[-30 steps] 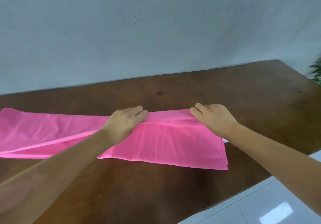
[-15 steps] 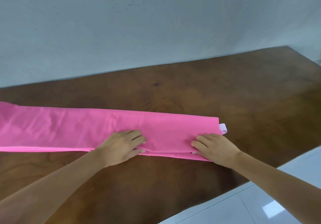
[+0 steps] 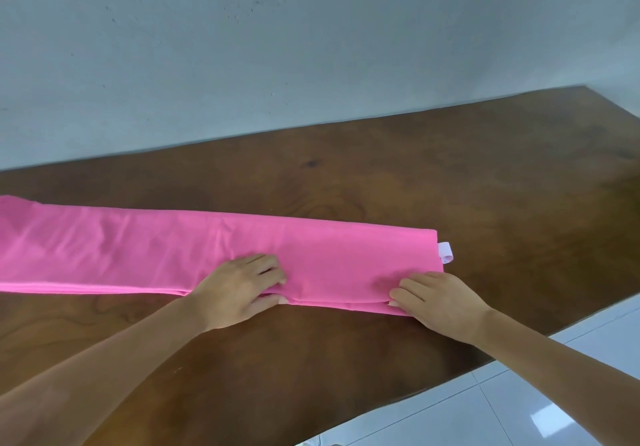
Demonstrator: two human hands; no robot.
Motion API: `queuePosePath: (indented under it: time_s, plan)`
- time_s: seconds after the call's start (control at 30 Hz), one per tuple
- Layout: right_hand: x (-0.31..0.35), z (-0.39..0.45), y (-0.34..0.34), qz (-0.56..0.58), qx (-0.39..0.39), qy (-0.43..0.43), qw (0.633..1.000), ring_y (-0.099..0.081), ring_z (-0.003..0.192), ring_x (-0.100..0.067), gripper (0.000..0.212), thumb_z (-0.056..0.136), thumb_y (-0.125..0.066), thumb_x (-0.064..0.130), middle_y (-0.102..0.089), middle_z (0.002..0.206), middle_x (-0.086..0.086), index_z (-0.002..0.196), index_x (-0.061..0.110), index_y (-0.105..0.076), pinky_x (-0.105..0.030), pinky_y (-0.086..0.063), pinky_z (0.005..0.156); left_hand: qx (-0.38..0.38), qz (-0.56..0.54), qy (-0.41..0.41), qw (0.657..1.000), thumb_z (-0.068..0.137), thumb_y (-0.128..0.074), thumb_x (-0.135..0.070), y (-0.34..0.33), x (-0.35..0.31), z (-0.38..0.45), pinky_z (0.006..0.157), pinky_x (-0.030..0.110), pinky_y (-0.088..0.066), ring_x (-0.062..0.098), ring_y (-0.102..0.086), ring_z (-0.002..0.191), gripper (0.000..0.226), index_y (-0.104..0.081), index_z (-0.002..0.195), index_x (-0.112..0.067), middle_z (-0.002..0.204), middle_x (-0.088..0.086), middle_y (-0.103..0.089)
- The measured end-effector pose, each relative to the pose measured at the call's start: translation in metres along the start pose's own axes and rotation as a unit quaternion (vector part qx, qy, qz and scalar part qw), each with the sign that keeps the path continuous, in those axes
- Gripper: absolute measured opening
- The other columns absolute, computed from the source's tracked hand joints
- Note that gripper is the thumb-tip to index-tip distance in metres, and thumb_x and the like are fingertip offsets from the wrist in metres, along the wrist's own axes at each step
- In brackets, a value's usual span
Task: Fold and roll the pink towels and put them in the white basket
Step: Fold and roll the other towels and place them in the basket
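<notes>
Head view: left hand [image 3: 239,290] and right hand [image 3: 440,302] pinch the pink towel [image 3: 173,255]'s near edge on the table [image 3: 450,175], folding lengthwise, probably rolling from the tag [image 3: 445,252] end next.

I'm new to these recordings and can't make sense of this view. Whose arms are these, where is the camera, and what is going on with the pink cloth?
There is no machine here: a person wears a wide-angle camera on the head, which looks forward and down, so you see their own two bare arms reaching out. A pink towel, folded into a long strip, lies on a brown wooden table against a pale wall. A small white tag sticks out at the strip's right end. The left hand and the right hand rest on the strip's near edge, fingers on top and thumbs tucked at the edge, apparently pinching the layers. No basket is in view.
</notes>
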State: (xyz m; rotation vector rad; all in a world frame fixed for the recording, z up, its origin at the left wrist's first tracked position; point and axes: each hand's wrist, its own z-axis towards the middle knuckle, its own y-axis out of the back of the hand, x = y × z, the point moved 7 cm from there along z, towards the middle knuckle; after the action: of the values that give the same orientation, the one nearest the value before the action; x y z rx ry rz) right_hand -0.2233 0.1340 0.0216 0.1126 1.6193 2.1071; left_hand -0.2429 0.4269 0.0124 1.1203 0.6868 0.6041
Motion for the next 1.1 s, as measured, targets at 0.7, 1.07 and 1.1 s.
queuePosePath:
  time_s: [0.7,1.07,1.1]
  plan:
    - [0.024,0.000,0.011,-0.051,0.064,-0.072,0.994,-0.053,0.053,-0.019,0.034,0.105,-0.044,0.028,-0.058,0.070,0.005,0.083,0.020,-0.068,-0.031,-0.045,0.043,0.089,0.040,0.081,0.992,0.103,-0.029,-0.063,0.010,0.053,-0.055,0.124,0.037,-0.021,0.013,-0.020,0.153,0.061,-0.037,0.155,-0.033,0.164,-0.010,-0.027]
    - [0.062,0.211,-0.029,0.227,-0.018,-0.457,0.860,-0.056,0.119,-0.026,0.030,0.105,-0.045,0.014,-0.064,0.127,-0.008,0.130,0.009,-0.061,-0.038,-0.045,0.098,0.100,0.001,0.292,0.951,0.104,-0.016,-0.055,0.012,0.095,-0.048,0.127,0.041,-0.006,0.019,0.002,0.157,0.071,-0.005,0.163,-0.017,0.171,0.002,0.003]
    - [0.070,0.228,-0.040,0.240,0.001,-0.460,0.855,-0.053,0.128,-0.025,0.035,0.106,-0.043,0.017,-0.061,0.137,-0.008,0.138,0.009,-0.056,-0.036,-0.041,0.106,0.110,0.007,0.293,0.950,0.103,-0.011,-0.057,0.009,0.097,-0.048,0.127,0.041,-0.005,0.020,0.003,0.157,0.073,-0.003,0.163,-0.017,0.171,0.003,0.004]
